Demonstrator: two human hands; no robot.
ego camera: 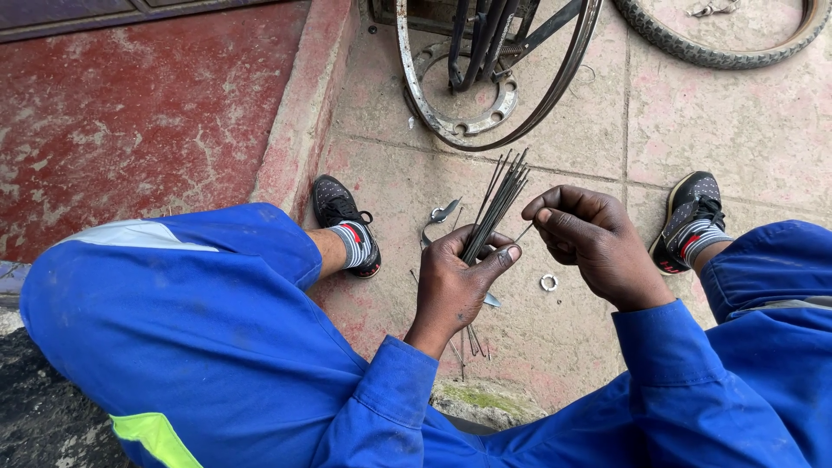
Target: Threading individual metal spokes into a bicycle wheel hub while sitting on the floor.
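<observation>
My left hand (455, 282) is closed around a bundle of several thin dark metal spokes (501, 198) that fan out upward past my fingers. My right hand (594, 243) sits just to the right, with its fingertips pinched on one thin spoke near the bundle. Both arms wear blue overall sleeves. Loose spokes (472, 342) lie on the ground below my left wrist.
A bare metal wheel rim (451, 121) lies on the concrete ahead, with a rubber tyre (719, 52) at top right. A small metal ring (548, 282) and a metal tool (440, 215) lie on the ground. My shoes (345, 221) (693, 217) flank the hands. A red raised step (299, 130) runs along the left.
</observation>
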